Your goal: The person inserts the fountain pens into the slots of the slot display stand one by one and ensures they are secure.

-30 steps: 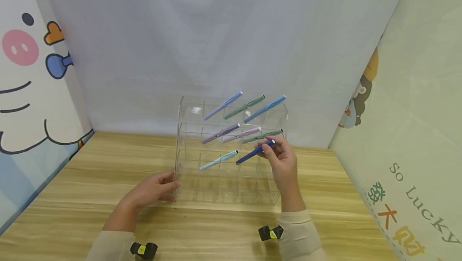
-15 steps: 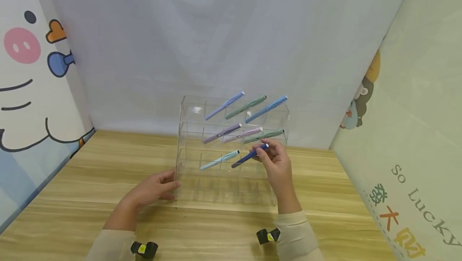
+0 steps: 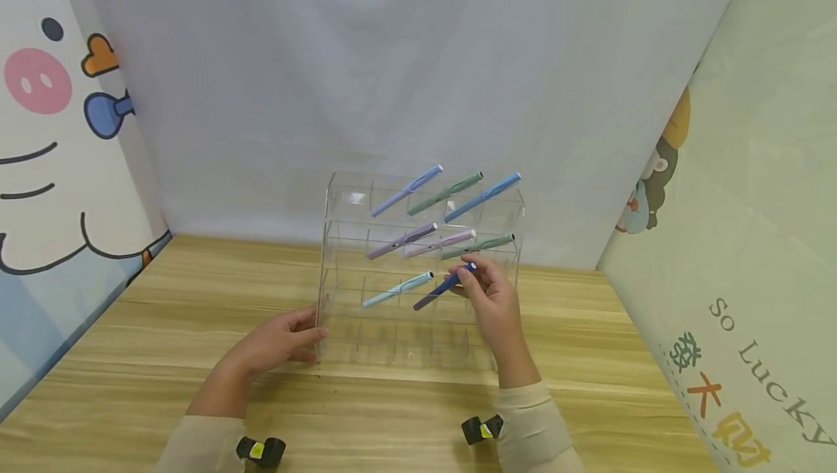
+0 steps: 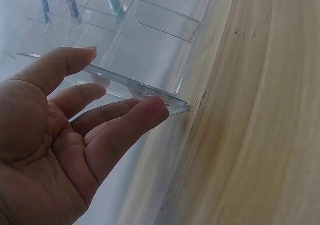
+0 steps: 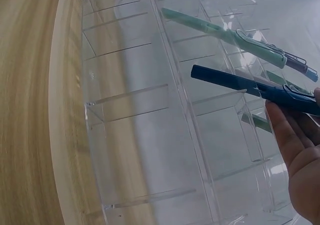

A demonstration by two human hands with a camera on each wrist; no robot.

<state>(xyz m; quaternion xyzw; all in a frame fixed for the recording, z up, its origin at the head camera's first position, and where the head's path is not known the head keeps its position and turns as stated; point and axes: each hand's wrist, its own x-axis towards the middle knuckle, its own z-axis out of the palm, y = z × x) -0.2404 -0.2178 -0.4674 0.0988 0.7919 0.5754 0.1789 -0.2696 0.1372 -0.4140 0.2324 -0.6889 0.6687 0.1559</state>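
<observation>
A tiered clear acrylic pen rack (image 3: 412, 348) stands on the wooden table. My right hand (image 3: 498, 313) pinches a dark blue pen (image 3: 433, 294) near its capped end, at the third tier. The pen slants down to the left; in the right wrist view its far end (image 5: 215, 77) lies over the rack's dividers. Just left of it a light blue pen (image 3: 395, 290) rests in the same tier. My left hand (image 3: 277, 342) holds the rack's left side, thumb at the front edge (image 4: 135, 82) and fingers on the outer face.
Lilac (image 3: 405, 191), green (image 3: 446, 194) and blue (image 3: 482, 197) pens lie in the top tier. Below them are purple (image 3: 402, 242), pink (image 3: 440, 243) and green (image 3: 480, 244) pens. A pale curtain (image 3: 405, 81) hangs behind; printed panels flank the table (image 3: 216, 291).
My right hand has moved left and slightly down with the dark blue pen, bringing it closer to the light blue pen. The left hand stays at the rack's side.
</observation>
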